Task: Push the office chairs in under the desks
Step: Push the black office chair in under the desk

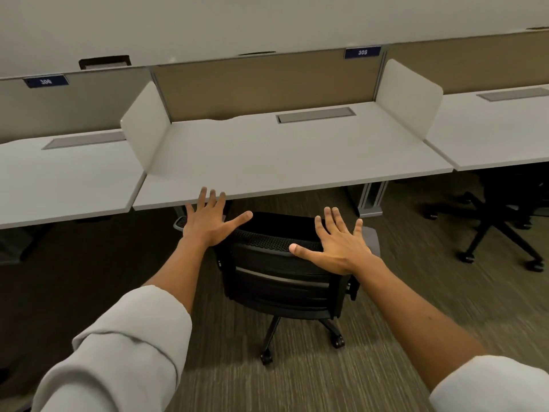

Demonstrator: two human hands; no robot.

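A person stands facing a row of pale grey tables split into booths by short white side screens, with tan fabric panels along the back. Both arms reach forward, light grey sleeves pushed up from the wrists.

Straight ahead, a black office chair (282, 272) sits with its back toward the person. Its seat is already partly beneath the middle table (297, 156), while the backrest and wheeled base remain out on the striped brown carpet (297, 382).

The left hand (208, 221) is spread flat, fingers apart and straight, at the upper left corner of the backrest, fingertips near the table's front edge. The right hand (341, 245) is likewise spread wide, palm down on the upper right of the backrest, thumb lying along the top rim. Neither hand curls around anything; whether the left palm actually touches the chair is hard to tell.

The chair looks moderately heavy but should roll readily on its casters, with some drag from the carpet. The mesh back probably gives a little, so the firmer top rim of the backrest, pressed evenly at both corners, seems the best place to push and keep it straight. The armrests may need to clear the table's edge.

A second black chair (499, 215) stands to the right, half under the neighbouring table (490, 138). A blue plate reading 305 (362, 52) is fixed above the middle booth.
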